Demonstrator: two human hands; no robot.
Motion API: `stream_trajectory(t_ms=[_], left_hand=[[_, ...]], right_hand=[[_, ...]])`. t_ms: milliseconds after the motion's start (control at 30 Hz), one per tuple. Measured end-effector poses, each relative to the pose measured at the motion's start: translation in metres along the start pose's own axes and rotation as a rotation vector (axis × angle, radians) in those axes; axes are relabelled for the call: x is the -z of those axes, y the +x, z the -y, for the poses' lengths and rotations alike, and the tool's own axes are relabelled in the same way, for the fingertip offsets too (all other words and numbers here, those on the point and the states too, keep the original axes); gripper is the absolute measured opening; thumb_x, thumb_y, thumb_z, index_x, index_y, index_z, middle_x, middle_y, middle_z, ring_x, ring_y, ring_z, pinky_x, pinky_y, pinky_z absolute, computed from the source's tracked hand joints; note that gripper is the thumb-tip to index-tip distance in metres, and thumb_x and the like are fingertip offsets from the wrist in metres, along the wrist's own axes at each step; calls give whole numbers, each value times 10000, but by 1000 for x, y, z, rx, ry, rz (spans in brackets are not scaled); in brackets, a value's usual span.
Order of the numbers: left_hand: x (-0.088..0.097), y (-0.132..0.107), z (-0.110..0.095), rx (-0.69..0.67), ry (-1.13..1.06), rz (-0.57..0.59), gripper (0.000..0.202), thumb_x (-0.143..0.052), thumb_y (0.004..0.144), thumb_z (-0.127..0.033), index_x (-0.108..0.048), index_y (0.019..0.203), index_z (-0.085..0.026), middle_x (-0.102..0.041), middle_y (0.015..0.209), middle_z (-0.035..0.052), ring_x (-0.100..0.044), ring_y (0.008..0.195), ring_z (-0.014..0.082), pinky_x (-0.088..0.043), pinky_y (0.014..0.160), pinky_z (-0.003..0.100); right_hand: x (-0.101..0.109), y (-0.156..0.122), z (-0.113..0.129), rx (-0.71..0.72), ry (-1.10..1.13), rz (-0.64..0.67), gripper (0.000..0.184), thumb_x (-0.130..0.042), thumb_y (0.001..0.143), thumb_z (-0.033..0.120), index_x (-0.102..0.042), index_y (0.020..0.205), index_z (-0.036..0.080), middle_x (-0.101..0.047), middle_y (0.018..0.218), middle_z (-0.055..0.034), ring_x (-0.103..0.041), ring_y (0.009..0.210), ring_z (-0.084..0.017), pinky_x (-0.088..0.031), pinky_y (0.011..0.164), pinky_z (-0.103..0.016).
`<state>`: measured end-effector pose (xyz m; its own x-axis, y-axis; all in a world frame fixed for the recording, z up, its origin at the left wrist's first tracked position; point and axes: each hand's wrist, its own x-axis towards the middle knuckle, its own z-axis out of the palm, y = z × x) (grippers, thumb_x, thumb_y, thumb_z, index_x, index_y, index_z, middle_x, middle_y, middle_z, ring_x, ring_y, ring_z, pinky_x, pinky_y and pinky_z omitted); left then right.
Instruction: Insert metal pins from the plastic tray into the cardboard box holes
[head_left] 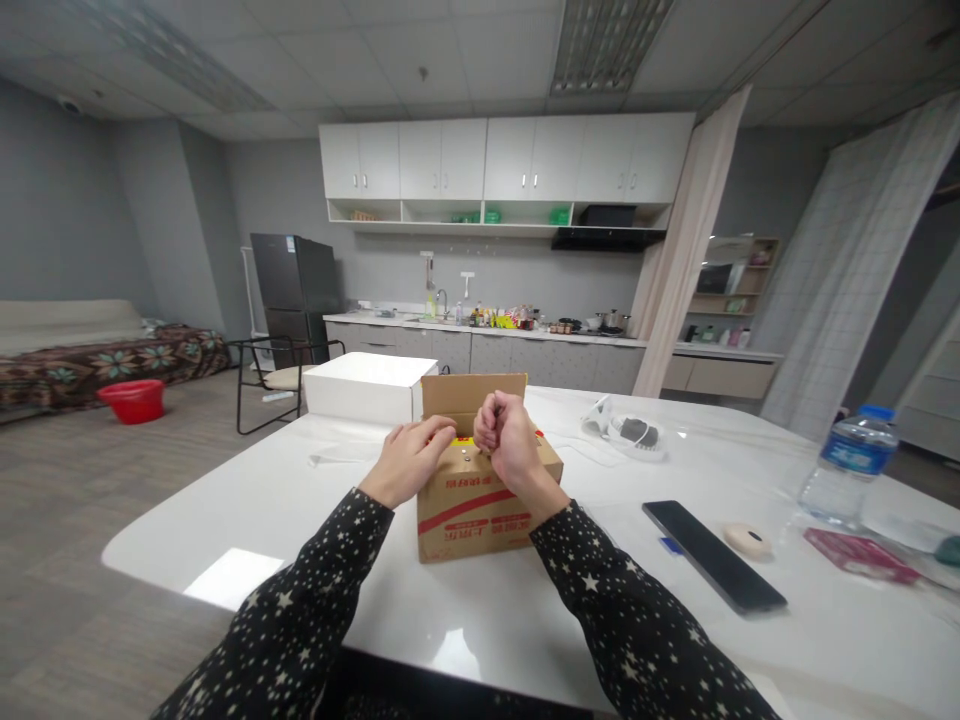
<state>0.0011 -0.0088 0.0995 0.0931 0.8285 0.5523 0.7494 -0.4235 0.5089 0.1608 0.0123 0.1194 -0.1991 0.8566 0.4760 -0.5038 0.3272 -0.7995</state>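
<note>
A brown cardboard box point(457, 500) with red printed characters and a red stripe stands in front of me on the white table point(375, 600). Its back flap point(474, 388) is raised upright. My left hand point(409, 458) rests at the left top edge of the box, palm down, fingers stretched out and holding nothing visible. Above the top's right side, my right hand point(506, 435) is closed with its fingers curled in; whatever it may hold is hidden. A couple of tiny shiny pieces point(466, 457) lie on the box top between my hands. A bit of yellow and red shows behind them.
Behind the box sits a white box point(367, 380). To the right are a coiled white cable point(636, 435), a black phone point(712, 555), a beige round case point(747, 540), a pink packet point(859, 556) and a water bottle point(851, 465). A chair point(281, 378) stands beyond the table's left side.
</note>
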Motion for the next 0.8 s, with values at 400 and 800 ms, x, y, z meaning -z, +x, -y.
stream_trajectory(t_ms=[400,800], left_hand=[[-14,-1,10,-77,-59,43,376,-474,909,-325,-663,1200,-181,-714,1076,109,-640,1037,273,-507,944,436],[-14,-4,7,-83,-100,46,245,-469,895,-288,-607,1078,-202,-682,1028,87,-616,1019,263,-508,911,438]], right_hand=[[-4,6,3,-139,40,-44,347,-401,835,294,-373,497,219,-284,392,71,-215,370,-85,-198,404,-224],[-4,12,-1,-168,-125,24,319,-409,851,322,-346,552,231,-302,419,75,-211,383,-85,-171,384,-205]])
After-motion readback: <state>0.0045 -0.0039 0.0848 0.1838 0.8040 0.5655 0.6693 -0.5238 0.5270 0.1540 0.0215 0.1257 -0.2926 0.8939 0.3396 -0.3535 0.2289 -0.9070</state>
